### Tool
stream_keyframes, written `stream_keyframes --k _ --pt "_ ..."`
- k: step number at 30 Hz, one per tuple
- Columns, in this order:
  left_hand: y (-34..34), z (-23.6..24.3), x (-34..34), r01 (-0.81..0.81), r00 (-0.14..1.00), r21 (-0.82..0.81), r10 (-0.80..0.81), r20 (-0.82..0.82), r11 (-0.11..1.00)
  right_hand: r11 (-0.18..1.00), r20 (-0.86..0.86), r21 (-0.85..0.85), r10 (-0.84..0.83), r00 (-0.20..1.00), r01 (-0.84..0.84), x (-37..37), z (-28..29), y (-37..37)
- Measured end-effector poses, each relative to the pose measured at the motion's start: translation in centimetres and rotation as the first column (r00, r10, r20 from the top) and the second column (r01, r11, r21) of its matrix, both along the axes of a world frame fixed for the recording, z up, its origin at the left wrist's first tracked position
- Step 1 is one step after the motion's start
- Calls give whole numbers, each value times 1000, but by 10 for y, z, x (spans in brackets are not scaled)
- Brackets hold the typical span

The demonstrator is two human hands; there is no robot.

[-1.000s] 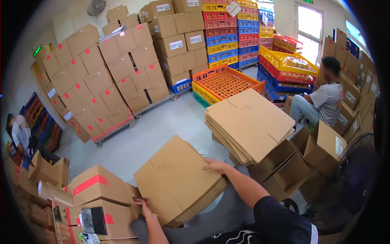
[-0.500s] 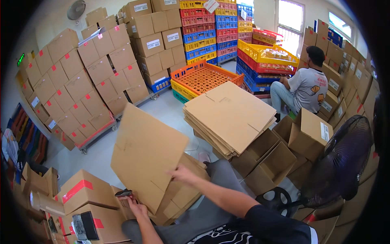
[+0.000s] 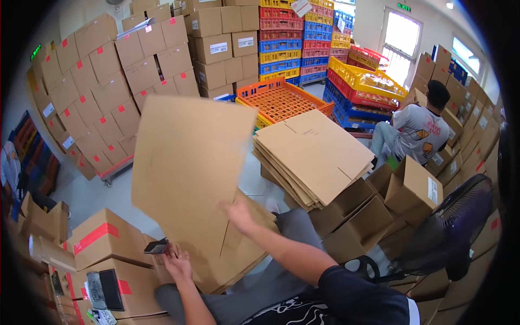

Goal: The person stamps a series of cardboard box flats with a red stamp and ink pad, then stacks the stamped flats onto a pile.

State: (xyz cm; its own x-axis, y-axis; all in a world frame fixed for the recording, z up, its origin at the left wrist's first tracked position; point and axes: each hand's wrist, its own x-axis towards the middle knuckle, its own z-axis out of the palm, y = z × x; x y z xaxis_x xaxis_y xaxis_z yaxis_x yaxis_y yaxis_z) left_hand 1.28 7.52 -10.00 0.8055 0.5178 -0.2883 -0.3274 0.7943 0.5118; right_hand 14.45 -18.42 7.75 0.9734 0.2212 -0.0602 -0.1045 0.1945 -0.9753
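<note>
My right hand (image 3: 240, 215) grips the edge of a flattened cardboard box (image 3: 189, 162), which stands raised in front of me and is slightly blurred. Beneath it, a pile of more flattened boxes (image 3: 244, 246) lies by my legs. My left hand (image 3: 179, 264) is open, palm up with the fingers spread, near the lower part of the raised box. Just beyond its fingertips is a small black object (image 3: 156, 247), at the edge of the cartons on my left; its kind is unclear.
A stack of flat cardboard (image 3: 314, 154) stands ahead, beside open cartons (image 3: 368, 219). At right are a black fan (image 3: 441, 233) and a seated person (image 3: 425, 127). Taped cartons (image 3: 100, 235) stand at left. Plastic crates (image 3: 281, 100) and stacked cartons line the back.
The flattened box in my right hand has swung up and left, turning its broad face more toward me. My left hand's fingers have spread. The view has tilted down; the seated person now lifts a carton.
</note>
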Motion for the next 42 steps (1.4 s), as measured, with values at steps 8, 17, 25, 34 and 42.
stream_keyframes --k 8,17,25,34,42 --pt "-16 -12 14 31 999 -35 -32 -38 999 786 157 323 -593 790 527 90 17 -213" --pt "-34 -21 34 215 973 82 -206 -107 973 6 682 -396 -668 298 918 114 -91 -419" --pt "-108 83 19 555 831 831 12 -556 45 739 511 -580 3 859 342 22 -22 -217" --pt "-104 129 -50 210 975 903 7 -224 -374 602 489 -760 778 394 -244 -49 -35 -31" --pt "-92 313 -91 -348 931 918 184 314 192 526 275 -833 662 698 -171 -12 -157 -35"
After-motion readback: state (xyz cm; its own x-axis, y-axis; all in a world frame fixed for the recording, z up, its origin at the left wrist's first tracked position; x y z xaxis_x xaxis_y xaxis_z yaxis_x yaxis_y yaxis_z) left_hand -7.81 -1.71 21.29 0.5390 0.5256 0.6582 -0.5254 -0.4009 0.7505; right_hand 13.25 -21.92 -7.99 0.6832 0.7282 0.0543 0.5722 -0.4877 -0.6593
